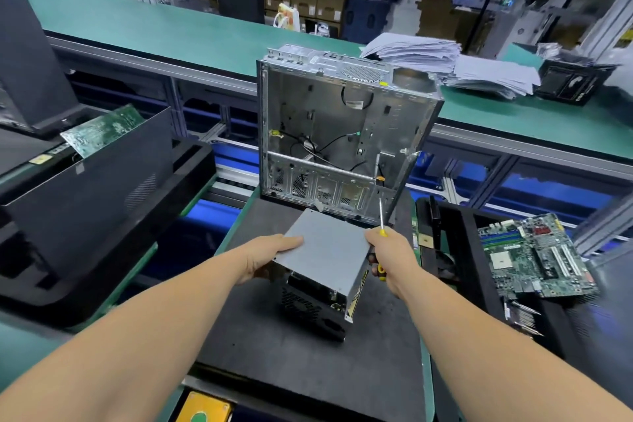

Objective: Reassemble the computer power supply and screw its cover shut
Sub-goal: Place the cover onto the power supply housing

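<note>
1. Both hands grip the grey cover [325, 247] of the power supply: the left hand [270, 255] clasps its left edge with the thumb laid flat on top, and the right hand [388, 255] presses against its right edge.
2. That right hand also has its fingers curled round a screwdriver [381, 216], yellow handle in the palm, shaft pointing up and away toward the open computer case [342, 134].
3. Under the cover, the black power supply body [310, 308] stands on the dark work mat [308, 353], just in front of the case and between the two forearms.
4. The cover sits tilted, its far edge toward the case and its near right corner dropping over the body's right side; a gap shows along the near face, so it looks not yet seated.
5. The coming move turns on this: the cover's long axis runs away from the person toward the case, with one hand on each long side, so both are equally placed to lower it squarely onto the body.
6. My judgement: seating comes first, screws after; no screws are visible.
7. Right of the case, a green motherboard [534, 257] lies in a black tray.
</note>
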